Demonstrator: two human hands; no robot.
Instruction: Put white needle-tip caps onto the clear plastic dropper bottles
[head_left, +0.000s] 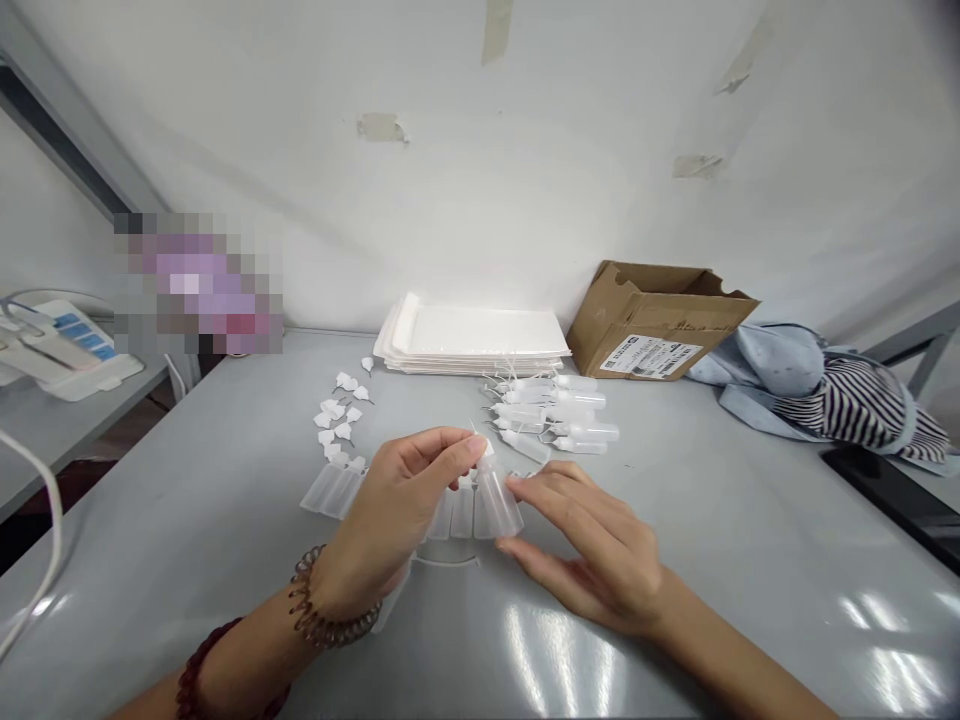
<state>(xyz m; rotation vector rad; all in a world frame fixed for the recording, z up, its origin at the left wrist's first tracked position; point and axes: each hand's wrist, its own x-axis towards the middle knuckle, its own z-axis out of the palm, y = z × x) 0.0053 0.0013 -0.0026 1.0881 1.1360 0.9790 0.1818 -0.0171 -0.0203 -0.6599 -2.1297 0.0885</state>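
Observation:
A small translucent squeeze bottle [500, 508] is tilted between my two hands above the table. My left hand [409, 495] pinches the white needle-tip cap [489, 450] at its neck between thumb and finger. Lower down, the thumb and fingers of my right hand [596, 540] grip the side and base of the bottle. Behind and under my left hand lies a row of similar bottles [330, 490], partly hidden. Several loose white needle-tip caps [330, 410] are scattered beyond it. Bottles fitted with needle tips [576, 400] lie in a pile behind my right hand.
A stack of white padded envelopes [480, 332] lies against the wall, beside an open cardboard box [652, 325]. Bundled striped cloth [862, 400] and a black phone [892, 495] are at the right. A thin curved strip [446, 564] lies near my left wrist. A white cable [52, 520] hangs at left.

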